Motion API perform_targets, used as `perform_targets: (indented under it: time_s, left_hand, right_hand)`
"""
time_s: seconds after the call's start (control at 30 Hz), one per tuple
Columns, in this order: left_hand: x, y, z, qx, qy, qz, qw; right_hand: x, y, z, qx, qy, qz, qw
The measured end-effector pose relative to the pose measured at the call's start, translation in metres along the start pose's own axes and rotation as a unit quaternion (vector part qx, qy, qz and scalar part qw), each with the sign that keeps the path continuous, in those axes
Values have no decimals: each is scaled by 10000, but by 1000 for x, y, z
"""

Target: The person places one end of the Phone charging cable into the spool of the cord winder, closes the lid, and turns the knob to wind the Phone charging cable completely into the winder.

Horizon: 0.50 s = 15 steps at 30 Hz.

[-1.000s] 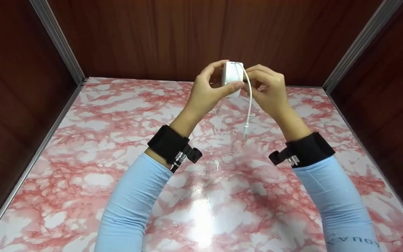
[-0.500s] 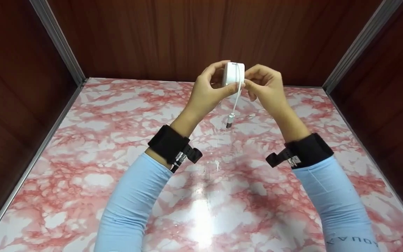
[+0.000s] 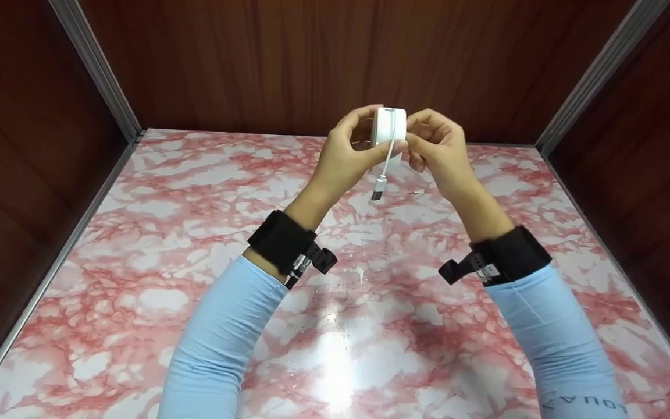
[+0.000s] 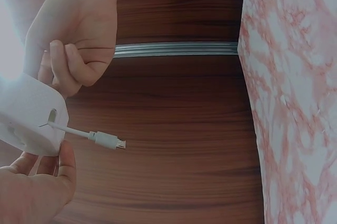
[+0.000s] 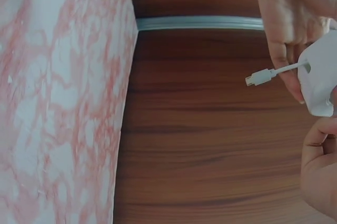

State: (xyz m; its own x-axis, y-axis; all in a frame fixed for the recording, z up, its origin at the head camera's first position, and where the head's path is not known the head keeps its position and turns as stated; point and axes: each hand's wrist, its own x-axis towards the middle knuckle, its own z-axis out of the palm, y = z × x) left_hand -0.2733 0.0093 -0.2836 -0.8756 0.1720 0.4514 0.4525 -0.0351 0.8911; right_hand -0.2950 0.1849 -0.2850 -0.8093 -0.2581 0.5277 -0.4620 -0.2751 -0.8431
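Note:
In the head view, a rounded white plastic case is held up above the table's far edge. My left hand grips it, fingers behind and thumb across its near face. A white cable runs from a slot at its top down past that thumb. It ends in a metal-tipped USB plug, hanging free. My right hand is at the case's right side, fingers curled, thumb and fingertips pinching its edge. The left wrist view shows the cable's plug sticking out beyond the slotted end of the case.
Below the hands lies a red-and-white marbled tabletop. Dark wood panels enclose it at the back and sides, with metal strips at the corners. Each wrist wears a black strap with a small camera.
The dangling cable and plug have swung from the case's right side to the left and risen slightly. My right hand has shifted a little leftward; the left still holds the case.

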Motion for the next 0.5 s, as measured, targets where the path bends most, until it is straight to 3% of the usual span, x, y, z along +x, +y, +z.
perform_targets:
  time_s: [0.17,0.4,0.5]
  left_hand:
    - [-1,-2,-1,20,-3,14,10000]
    - [-1,-2,-2,74,-8,6,10000]
    - [-1,-3,-2,73,-19,34,10000]
  right_hand:
    - [-1,4,-4,93,-267,-171,9995]
    - [-1,2,-3,193,242,-471,9984]
    - [-1,1,-3,63,182,-624,9979]
